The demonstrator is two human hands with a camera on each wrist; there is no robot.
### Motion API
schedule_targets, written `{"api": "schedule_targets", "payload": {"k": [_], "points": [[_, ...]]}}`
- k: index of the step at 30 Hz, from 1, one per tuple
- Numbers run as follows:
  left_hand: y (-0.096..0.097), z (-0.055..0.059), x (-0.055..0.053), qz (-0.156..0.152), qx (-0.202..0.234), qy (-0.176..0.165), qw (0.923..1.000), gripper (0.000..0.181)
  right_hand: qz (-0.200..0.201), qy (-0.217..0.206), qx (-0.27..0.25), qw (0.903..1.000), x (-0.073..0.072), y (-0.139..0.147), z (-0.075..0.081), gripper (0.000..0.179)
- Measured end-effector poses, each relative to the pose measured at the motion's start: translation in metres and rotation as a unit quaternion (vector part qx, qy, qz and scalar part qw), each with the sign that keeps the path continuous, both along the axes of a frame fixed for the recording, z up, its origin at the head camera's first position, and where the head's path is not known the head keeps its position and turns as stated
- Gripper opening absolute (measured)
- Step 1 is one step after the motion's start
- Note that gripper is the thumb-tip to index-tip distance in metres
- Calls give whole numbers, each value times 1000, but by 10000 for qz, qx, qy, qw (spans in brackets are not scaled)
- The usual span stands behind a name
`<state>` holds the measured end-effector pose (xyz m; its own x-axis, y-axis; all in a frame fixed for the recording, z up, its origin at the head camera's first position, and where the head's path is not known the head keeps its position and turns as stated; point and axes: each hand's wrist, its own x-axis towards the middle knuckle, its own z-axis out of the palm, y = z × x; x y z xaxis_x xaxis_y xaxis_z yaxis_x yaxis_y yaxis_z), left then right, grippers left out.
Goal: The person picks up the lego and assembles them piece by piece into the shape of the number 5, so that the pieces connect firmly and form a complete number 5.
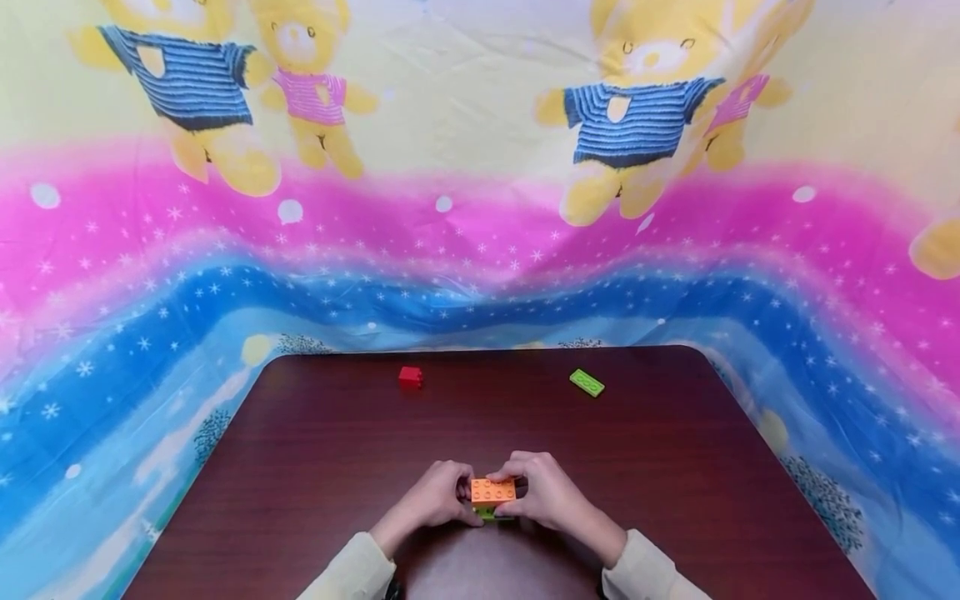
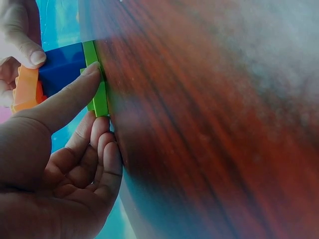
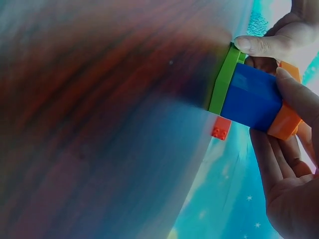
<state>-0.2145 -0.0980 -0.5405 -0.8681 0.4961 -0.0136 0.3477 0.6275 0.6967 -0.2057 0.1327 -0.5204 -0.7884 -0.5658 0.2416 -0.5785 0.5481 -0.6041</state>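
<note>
A small stack of toy building bricks stands between the hands at the table's near side. Its bottom is a light green flat brick (image 2: 101,99), its middle a blue brick (image 3: 251,97), and an orange studded brick (image 1: 491,492) tops it. The left hand (image 1: 438,496) pinches the end of the green flat brick, thumb on top and fingers curled beneath its edge. From the other side the right hand (image 1: 547,492) grips the blue and orange bricks, its thumb lying across where they meet. In the head view, the blue brick is mostly hidden.
At the far side of the dark brown table (image 1: 330,433) lie a red brick (image 1: 410,377), left of centre, and another light green flat brick (image 1: 587,382), right of centre. A cloth (image 1: 480,242) printed with bears hangs around the table's back and sides.
</note>
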Motion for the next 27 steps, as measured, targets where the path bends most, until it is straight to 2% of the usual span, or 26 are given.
{"api": "schedule_targets", "payload": {"k": [10, 19, 27], "points": [[-1, 2, -2, -18, 5, 30, 10000, 41, -58, -63, -94, 9999, -4, 0, -2, 43], [-2, 4, 0, -5, -2, 98, 10000, 41, -49, -311, -101, 9995, -3, -1, 0, 44], [0, 3, 1, -33, 42, 52, 10000, 41, -68, -295, -85, 9995, -2, 1, 0, 45]]}}
